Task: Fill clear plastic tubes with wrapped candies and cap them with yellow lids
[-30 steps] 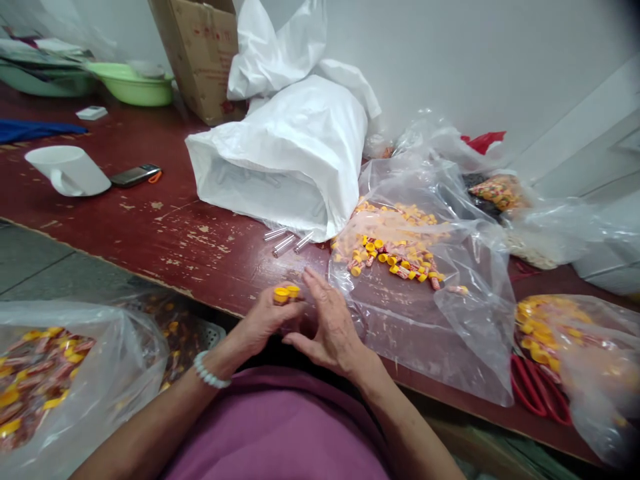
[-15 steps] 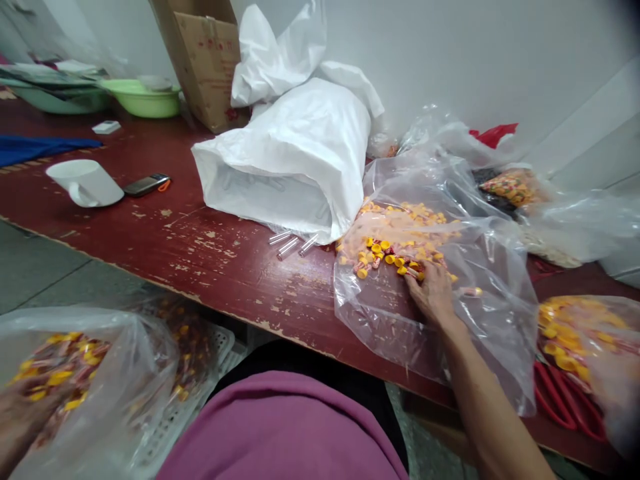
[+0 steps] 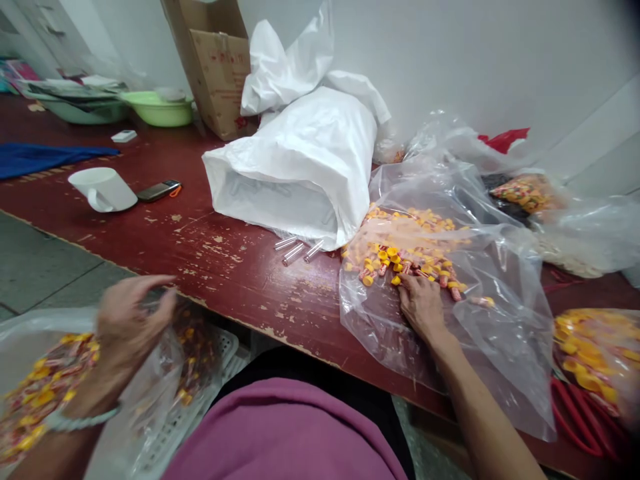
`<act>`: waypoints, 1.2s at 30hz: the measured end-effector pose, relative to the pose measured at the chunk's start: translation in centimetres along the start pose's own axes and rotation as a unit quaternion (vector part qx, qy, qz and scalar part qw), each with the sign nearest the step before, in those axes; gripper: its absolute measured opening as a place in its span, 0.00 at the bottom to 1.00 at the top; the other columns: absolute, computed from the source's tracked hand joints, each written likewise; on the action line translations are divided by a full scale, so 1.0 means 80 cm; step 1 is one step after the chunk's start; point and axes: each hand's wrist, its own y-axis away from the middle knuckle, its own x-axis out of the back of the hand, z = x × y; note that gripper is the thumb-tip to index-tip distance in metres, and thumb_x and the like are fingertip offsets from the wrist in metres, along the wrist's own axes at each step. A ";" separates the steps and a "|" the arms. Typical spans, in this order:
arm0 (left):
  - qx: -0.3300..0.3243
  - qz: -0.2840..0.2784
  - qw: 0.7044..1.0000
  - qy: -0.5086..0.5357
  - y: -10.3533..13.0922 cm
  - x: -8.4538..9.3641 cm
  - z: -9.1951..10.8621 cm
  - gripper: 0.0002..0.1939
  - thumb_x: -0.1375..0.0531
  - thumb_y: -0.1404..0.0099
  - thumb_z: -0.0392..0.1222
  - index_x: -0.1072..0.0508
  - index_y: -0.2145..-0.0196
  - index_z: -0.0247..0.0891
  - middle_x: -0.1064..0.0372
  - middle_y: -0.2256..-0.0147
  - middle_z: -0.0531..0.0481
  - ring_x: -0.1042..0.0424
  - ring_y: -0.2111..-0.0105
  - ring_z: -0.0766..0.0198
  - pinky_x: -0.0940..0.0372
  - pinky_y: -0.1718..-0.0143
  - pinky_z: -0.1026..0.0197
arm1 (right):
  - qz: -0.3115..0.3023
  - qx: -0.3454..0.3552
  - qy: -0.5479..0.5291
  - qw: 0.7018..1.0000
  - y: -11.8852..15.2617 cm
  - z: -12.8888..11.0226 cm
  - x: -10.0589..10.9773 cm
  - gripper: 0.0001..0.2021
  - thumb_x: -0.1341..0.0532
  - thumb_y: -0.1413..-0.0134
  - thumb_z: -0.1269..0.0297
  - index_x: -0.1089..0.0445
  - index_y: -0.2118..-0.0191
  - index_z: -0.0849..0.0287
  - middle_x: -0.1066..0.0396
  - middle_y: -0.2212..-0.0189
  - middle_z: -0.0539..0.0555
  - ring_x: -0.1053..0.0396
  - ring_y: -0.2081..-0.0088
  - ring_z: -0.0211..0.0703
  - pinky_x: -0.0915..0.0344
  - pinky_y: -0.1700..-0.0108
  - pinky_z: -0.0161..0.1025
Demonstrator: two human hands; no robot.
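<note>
My right hand (image 3: 423, 307) dips into the near edge of the yellow-capped tubes (image 3: 393, 257), heaped on the desk (image 3: 290, 300) partly under clear film (image 3: 500, 347); I cannot tell if it holds any. Pinching lightly should avoid dragging the film. My left grip (image 3: 129, 323) hangs wide by another bag (image 3: 125, 427).

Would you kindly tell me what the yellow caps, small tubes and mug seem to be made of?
Yellow caps: probably smooth plastic, evenly coloured. Tubes: clear glass or plastic, see-through with bright glints. Mug: perhaps glazed ceramic, given its smooth white surface.
</note>
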 end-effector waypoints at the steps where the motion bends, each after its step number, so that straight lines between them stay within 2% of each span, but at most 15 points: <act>1: -0.043 -0.012 0.999 0.017 -0.013 -0.024 0.020 0.08 0.45 0.37 0.44 0.29 0.62 0.41 0.28 0.64 0.48 0.31 0.60 0.57 0.36 0.54 0.53 | 0.000 -0.005 0.004 1.000 0.002 -0.005 0.000 0.13 0.47 0.41 0.67 0.29 0.54 0.60 0.29 0.61 0.60 0.37 0.57 0.50 0.40 0.56 0.45; 4: -0.157 -0.111 0.980 0.048 -0.049 -0.094 0.096 0.10 0.48 0.35 0.39 0.29 0.59 0.37 0.28 0.61 0.45 0.32 0.60 0.58 0.38 0.54 0.56 | 0.010 -0.016 0.007 1.000 0.007 -0.015 0.000 0.13 0.48 0.40 0.67 0.30 0.54 0.60 0.30 0.59 0.61 0.37 0.57 0.49 0.39 0.59 0.43; 7: -0.171 -0.197 0.965 -0.016 -0.071 -0.146 0.160 0.13 0.50 0.35 0.37 0.30 0.57 0.33 0.30 0.60 0.40 0.34 0.59 0.54 0.38 0.56 0.55 | 0.023 -0.021 -0.007 0.999 0.011 -0.019 0.001 0.13 0.48 0.40 0.67 0.30 0.55 0.61 0.30 0.56 0.61 0.36 0.56 0.49 0.38 0.59 0.43; 9: -0.150 -0.241 0.958 -0.051 -0.076 -0.167 0.180 0.14 0.50 0.36 0.36 0.32 0.55 0.33 0.32 0.58 0.38 0.35 0.56 0.52 0.39 0.56 0.55 | 0.041 -0.020 -0.017 0.999 0.012 -0.021 0.003 0.12 0.48 0.41 0.67 0.30 0.56 0.61 0.32 0.53 0.62 0.36 0.54 0.50 0.38 0.57 0.44; 11: -0.123 -0.268 0.954 -0.061 -0.077 -0.177 0.183 0.16 0.49 0.37 0.35 0.33 0.52 0.34 0.34 0.55 0.37 0.36 0.54 0.50 0.41 0.53 0.53 | 0.063 -0.018 -0.015 0.998 0.012 -0.021 0.004 0.12 0.48 0.41 0.67 0.30 0.57 0.61 0.34 0.50 0.63 0.38 0.52 0.52 0.39 0.54 0.47; 14: -0.085 -0.306 0.947 -0.045 -0.080 -0.177 0.170 0.18 0.49 0.38 0.34 0.34 0.50 0.34 0.34 0.56 0.37 0.36 0.54 0.50 0.41 0.51 0.52 | 0.079 -0.020 0.006 0.997 0.012 -0.022 0.006 0.11 0.47 0.42 0.67 0.29 0.58 0.61 0.33 0.51 0.62 0.41 0.52 0.54 0.42 0.54 0.48; 17: -0.043 -0.315 0.948 0.012 -0.090 -0.172 0.165 0.15 0.48 0.38 0.36 0.31 0.55 0.34 0.34 0.60 0.40 0.34 0.57 0.53 0.39 0.54 0.55 | 0.061 -0.018 0.015 0.998 0.012 -0.023 0.009 0.11 0.47 0.41 0.66 0.29 0.59 0.60 0.30 0.60 0.60 0.40 0.57 0.53 0.43 0.58 0.45; 22: 0.023 -0.287 0.949 0.128 -0.104 -0.189 0.195 0.14 0.47 0.37 0.43 0.30 0.58 0.35 0.34 0.60 0.42 0.33 0.58 0.56 0.38 0.55 0.57 | 0.009 0.003 0.013 1.000 0.009 -0.028 0.015 0.18 0.49 0.40 0.67 0.34 0.46 0.55 0.32 0.65 0.58 0.40 0.62 0.50 0.44 0.64 0.42; 25: 0.019 -0.294 0.947 0.131 -0.108 -0.210 0.214 0.17 0.43 0.40 0.47 0.30 0.56 0.35 0.34 0.56 0.40 0.34 0.56 0.54 0.39 0.55 0.56 | 0.011 -0.012 -0.069 0.997 0.008 -0.028 0.014 0.17 0.49 0.42 0.68 0.32 0.50 0.57 0.32 0.65 0.59 0.38 0.62 0.49 0.42 0.61 0.44; 27: 0.016 -0.317 0.938 0.137 -0.111 -0.217 0.218 0.16 0.39 0.44 0.45 0.29 0.60 0.34 0.32 0.59 0.40 0.33 0.57 0.52 0.39 0.56 0.55 | 0.034 -0.042 -0.157 0.986 0.009 -0.025 0.013 0.13 0.48 0.44 0.67 0.31 0.55 0.60 0.31 0.64 0.59 0.36 0.61 0.50 0.41 0.57 0.45; 29: 0.026 -0.336 0.930 0.145 -0.111 -0.215 0.215 0.12 0.38 0.47 0.43 0.27 0.65 0.34 0.29 0.66 0.42 0.31 0.62 0.53 0.38 0.59 0.56 | 0.055 -0.074 -0.212 0.973 0.010 -0.023 0.014 0.10 0.47 0.46 0.65 0.32 0.59 0.60 0.30 0.64 0.59 0.34 0.62 0.48 0.39 0.57 0.45; 31: 0.036 -0.348 0.923 0.162 -0.104 -0.202 0.208 0.13 0.39 0.46 0.45 0.27 0.65 0.34 0.29 0.70 0.46 0.30 0.67 0.57 0.37 0.64 0.59 | 0.068 -0.105 -0.226 0.966 0.011 -0.028 0.021 0.10 0.46 0.44 0.61 0.34 0.60 0.60 0.30 0.67 0.57 0.33 0.67 0.45 0.37 0.62 0.43; 33: 0.040 -0.358 0.901 0.242 -0.088 -0.181 0.204 0.15 0.39 0.45 0.47 0.27 0.63 0.35 0.28 0.70 0.48 0.30 0.70 0.61 0.37 0.68 0.62 | 0.081 -0.153 -0.304 0.937 0.010 -0.046 0.036 0.12 0.45 0.43 0.56 0.36 0.59 0.59 0.31 0.70 0.53 0.33 0.71 0.41 0.36 0.67 0.40; 34: 0.039 -0.364 0.881 0.300 -0.077 -0.168 0.203 0.16 0.39 0.44 0.48 0.27 0.62 0.35 0.28 0.68 0.49 0.31 0.70 0.63 0.37 0.69 0.64 | 0.085 -0.176 -0.369 0.909 0.009 -0.060 0.046 0.14 0.43 0.44 0.54 0.37 0.59 0.59 0.31 0.71 0.51 0.33 0.72 0.40 0.36 0.68 0.38; 36: 0.042 -0.386 0.818 0.425 -0.050 -0.144 0.207 0.16 0.39 0.43 0.48 0.28 0.60 0.35 0.28 0.65 0.48 0.30 0.69 0.65 0.37 0.70 0.65 | 0.081 -0.199 -0.514 0.830 0.007 -0.095 0.066 0.14 0.40 0.46 0.54 0.38 0.59 0.58 0.32 0.72 0.49 0.33 0.72 0.38 0.36 0.68 0.36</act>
